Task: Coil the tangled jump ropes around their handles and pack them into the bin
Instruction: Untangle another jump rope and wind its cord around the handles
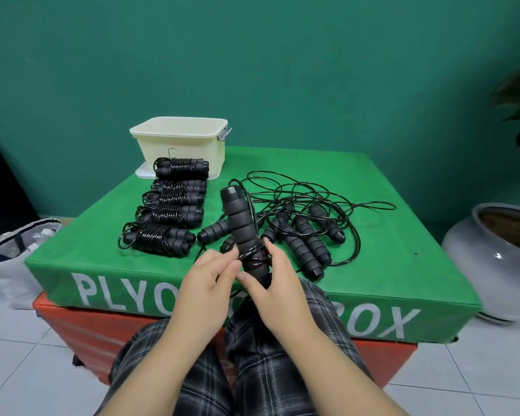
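My left hand (206, 276) and right hand (275, 280) met above my plaid-trousered knees (261, 370), both grasping the lower end of a pair of black ribbed foam jump-rope handles (241, 232) held upright and tilted slightly left. My right fingers curled round the base of the handles, while my left thumb and fingertips pinched the thin black cord (252, 256), a few turns of which lay wound about the handles just above my fingers. Beyond the hands, on the green padded plyo box (388, 265) stacked on an orange one (81, 331), a tangle of loose black ropes and handles (306, 232) lay to the right. To the left, five coiled rope bundles (170, 210) lay in a row running away from me. At the far end of that row stood the cream plastic bin (180, 142), its contents hidden from view, against a teal wall (252, 55).
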